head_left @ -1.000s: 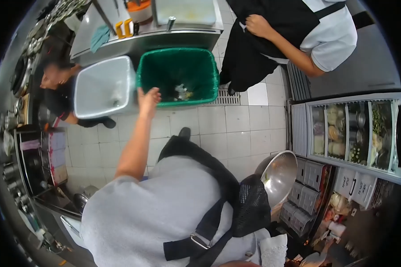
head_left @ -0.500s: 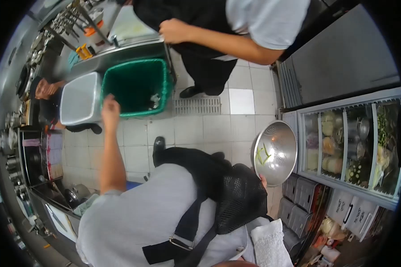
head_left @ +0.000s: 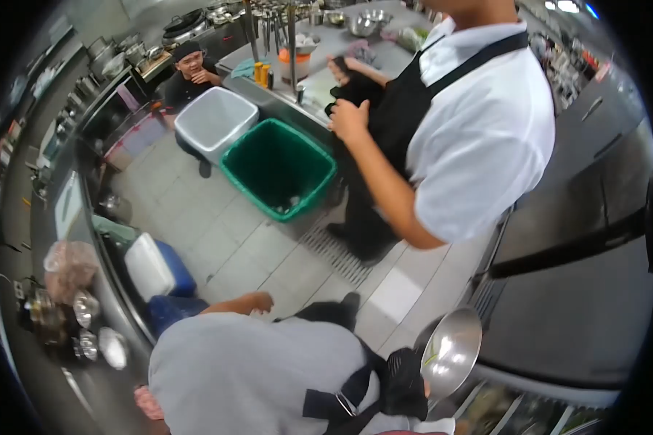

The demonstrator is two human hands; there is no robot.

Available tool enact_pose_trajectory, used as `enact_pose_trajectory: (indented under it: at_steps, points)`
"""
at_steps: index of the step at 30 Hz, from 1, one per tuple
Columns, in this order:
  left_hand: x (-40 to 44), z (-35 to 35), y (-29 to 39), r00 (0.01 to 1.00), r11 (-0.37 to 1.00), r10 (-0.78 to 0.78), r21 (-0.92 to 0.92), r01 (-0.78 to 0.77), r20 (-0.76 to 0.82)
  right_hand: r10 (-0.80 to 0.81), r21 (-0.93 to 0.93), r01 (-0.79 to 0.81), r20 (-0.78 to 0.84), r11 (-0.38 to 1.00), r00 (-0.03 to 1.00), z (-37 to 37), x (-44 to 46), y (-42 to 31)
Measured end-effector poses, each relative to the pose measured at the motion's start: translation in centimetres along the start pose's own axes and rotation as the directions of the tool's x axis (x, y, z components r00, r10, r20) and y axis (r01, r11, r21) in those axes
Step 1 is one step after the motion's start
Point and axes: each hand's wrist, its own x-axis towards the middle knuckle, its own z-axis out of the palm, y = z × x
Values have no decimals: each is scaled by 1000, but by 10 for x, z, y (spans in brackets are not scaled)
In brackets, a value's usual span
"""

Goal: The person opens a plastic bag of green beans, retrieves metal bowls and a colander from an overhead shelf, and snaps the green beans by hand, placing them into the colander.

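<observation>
Apparently gripping the metal bowl (head_left: 456, 351) by its rim with the right hand (head_left: 426, 388), at seven o'clock on that rim, fingers mostly hidden beside black cloth (head_left: 403, 377). Bowl tipped on its side, visible oval lengthwise from one to seven o'clock, green strips (head_left: 433, 355) inside. Left hand (head_left: 259, 301) well apart, between nine and ten o'clock from the bowl, blurred, with nothing visible in it; open or closed, impossible to tell. Straight toward twelve from the left hand, the green-lined bin (head_left: 272, 156), at half past ten from the bowl. Right hand nearer to the bowl, left hand nearer to that bin. Just beside, toward ten, a pale grey bin (head_left: 216, 116); toward two, a co-worker's hand (head_left: 350, 120).
</observation>
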Motion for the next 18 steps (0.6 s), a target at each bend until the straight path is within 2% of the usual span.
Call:
enact_pose_trajectory:
  at_steps: [2,5,6,7,8,9,10,11,13,14,16,17,18]
  points:
    - [49,-4,35,998,981,53,187,-56,22,-15,-39,13,-57,999,998,11,10,-31]
    - [132,-14,110,955,811,272,563,-159,-122,-50,-106,40,-96,994,994,19,25,-72]
    - [153,-16,155,946,902,190,426,-63,-262,-51,-125,40,-89,991,995,26,34,-84]
    - [142,-27,209,837,802,486,510,-312,-252,-53,-144,39,-97,989,994,33,40,-94]
    - [140,-35,271,760,804,561,434,-406,-328,-54,-158,41,-85,987,995,41,52,-105]
    - [166,-33,317,555,691,722,452,-564,-413,-53,-168,39,-81,985,995,51,59,-117]
    - [188,-32,368,569,698,713,333,-634,-410,-60,-182,45,-74,982,995,60,69,-132]
    - [127,-50,435,657,730,683,306,-611,-319,-63,-199,49,-65,979,996,63,84,-147]
    - [109,-55,501,524,601,783,187,-777,-336,-63,-228,51,-46,972,997,74,107,-174]
    - [106,-61,522,525,610,772,186,-770,-359,-62,-247,52,-34,968,997,82,117,-188]
    - [101,-60,554,555,617,774,167,-769,-305,-60,-291,51,-21,955,998,95,141,-217]
    - [93,-60,562,494,577,798,200,-792,-346,-55,-305,48,-13,951,998,104,155,-232]
    - [100,-65,567,498,590,785,201,-782,-368,-50,-323,48,2,945,999,112,171,-249]
